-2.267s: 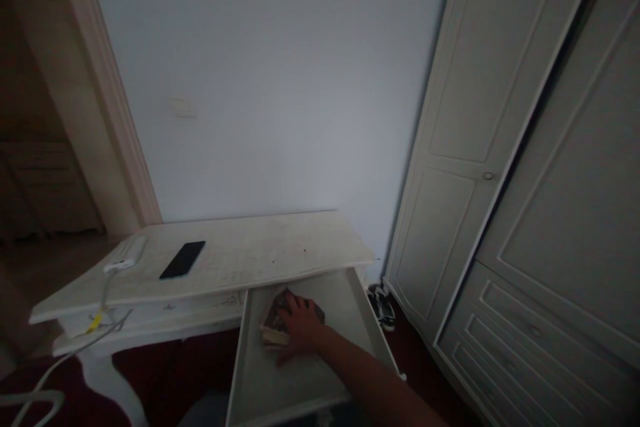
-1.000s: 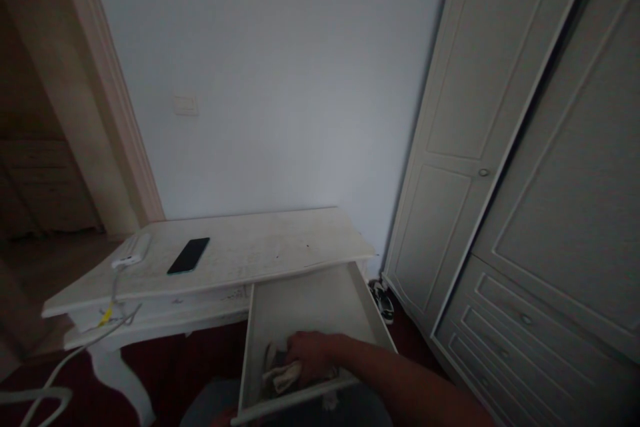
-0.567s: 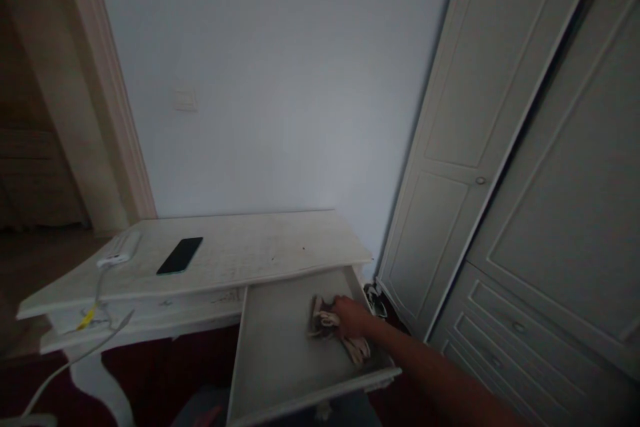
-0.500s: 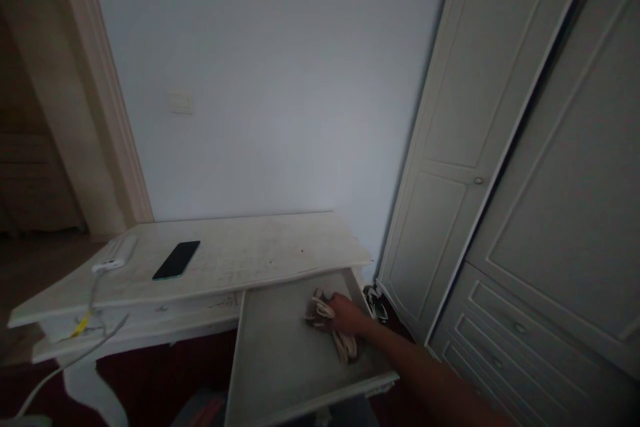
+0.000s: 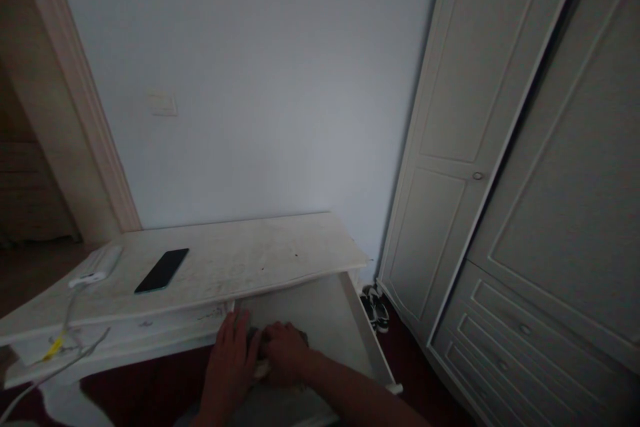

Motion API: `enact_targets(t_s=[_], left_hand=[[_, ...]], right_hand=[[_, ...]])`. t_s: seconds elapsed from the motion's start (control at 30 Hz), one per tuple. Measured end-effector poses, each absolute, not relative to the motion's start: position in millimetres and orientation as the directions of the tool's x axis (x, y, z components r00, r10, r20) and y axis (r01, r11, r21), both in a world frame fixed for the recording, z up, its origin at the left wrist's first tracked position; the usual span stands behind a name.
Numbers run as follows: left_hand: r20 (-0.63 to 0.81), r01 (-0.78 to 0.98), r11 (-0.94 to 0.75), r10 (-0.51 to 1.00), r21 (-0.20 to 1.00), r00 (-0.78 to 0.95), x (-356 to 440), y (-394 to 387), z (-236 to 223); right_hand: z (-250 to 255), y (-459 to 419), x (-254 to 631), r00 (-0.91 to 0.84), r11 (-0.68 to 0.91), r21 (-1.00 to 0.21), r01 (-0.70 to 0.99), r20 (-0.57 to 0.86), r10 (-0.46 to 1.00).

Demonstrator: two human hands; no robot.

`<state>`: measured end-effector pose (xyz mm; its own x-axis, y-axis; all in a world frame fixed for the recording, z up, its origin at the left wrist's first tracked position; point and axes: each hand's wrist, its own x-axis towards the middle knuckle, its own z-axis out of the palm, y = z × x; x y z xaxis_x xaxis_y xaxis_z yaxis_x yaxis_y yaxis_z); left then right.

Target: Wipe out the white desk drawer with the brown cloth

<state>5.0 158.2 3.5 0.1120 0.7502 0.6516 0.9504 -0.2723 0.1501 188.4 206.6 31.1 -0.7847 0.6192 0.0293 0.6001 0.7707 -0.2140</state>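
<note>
My right hand [image 5: 286, 352] is closed around a crumpled cloth [image 5: 261, 369] inside the pulled-out drawer [image 5: 345, 327], by its left side. Most of the cloth is hidden under the fingers. Close beside it, my left hand [image 5: 231, 355] lies over the drawer's left side wall, fingers stretched forward and thumb apart, near the cloth. Whether the left thumb touches the cloth I cannot tell. The drawer belongs to a worn white desk [image 5: 280, 240], and its front part is partly covered by my arms.
A dark phone [image 5: 163, 271] and a white power strip [image 5: 97, 265] lie on the desk's left part, with a cable [image 5: 65, 363] hanging down in front. Dark shoes [image 5: 375, 309] stand on the floor between desk and wardrobe [image 5: 435, 233]. A light switch [image 5: 163, 104] is on the wall.
My right hand has moved left across the drawer with the cloth. My left hand has come into view at the drawer's left side. The view has shifted slightly.
</note>
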Motion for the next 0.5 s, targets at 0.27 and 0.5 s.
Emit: enact_targets(t_s=[0.27,0.5], left_hand=[[0.689,0.938,-0.189,0.721,0.290,-0.068,14.2,147.3,25.3],[0.681,0.938,-0.178,0.728,0.299,-0.079,14.1,151.0,27.6]], right_hand=[[53.2,179.0,269.1,-0.807,0.762,-0.267,0.590,-0.221,0.547],[80.8,198.5,322.3,-0.509,0.478,-0.222,0.850,-0.107,0.854]])
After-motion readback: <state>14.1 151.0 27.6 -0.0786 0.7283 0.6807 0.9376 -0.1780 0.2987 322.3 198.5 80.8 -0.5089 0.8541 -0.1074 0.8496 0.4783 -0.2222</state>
